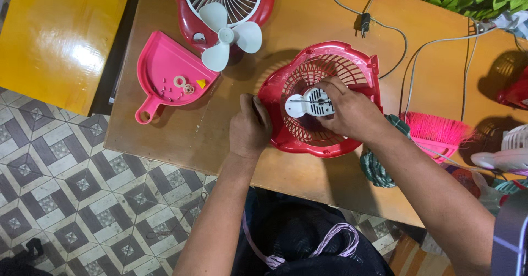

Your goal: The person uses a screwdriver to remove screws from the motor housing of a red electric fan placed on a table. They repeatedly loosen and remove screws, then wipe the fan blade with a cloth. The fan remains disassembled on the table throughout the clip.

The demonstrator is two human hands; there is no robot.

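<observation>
Fingers [330, 91] of right hand [352, 111] pinch the white motor [311, 102], centred in the red fan grille [330, 61] on the table [308, 17]. Left hand [250, 127], fingers closed, grips the rim just left. Best to keep the rim steady w/ left, motor square.

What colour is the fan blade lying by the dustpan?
White: the fan blade shows best in the head view, beside the pink dustpan.

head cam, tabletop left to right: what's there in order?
Pink dustpan → white fan blade → left hand on the rim of the red fan grille → right hand on the white motor → pink brush.
</observation>
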